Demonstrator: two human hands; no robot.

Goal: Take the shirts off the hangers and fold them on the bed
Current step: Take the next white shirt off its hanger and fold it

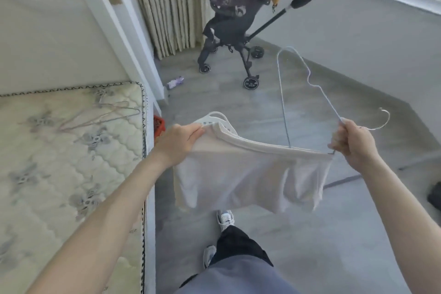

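Note:
A pale cream shirt [248, 174] hangs in the air over the floor, stretched between my hands. My left hand [179, 143] grips its left shoulder by the collar. My right hand [353, 145] is closed on a thin white wire hanger [296, 74] near its hook, and also pinches the shirt's right shoulder. Most of the hanger sticks up and out of the shirt; only one lower corner stays at the neckline. The bed [59, 162], a bare quilted mattress, lies to the left with several wire hangers [95, 114] on it.
A white laundry basket [218, 118] shows just behind the shirt, and a red crate [159, 125] sits by the bed's corner. A black stroller [236, 24] with an orange cloth stands by the curtain. My feet [224, 218] stand on the grey floor beside the bed.

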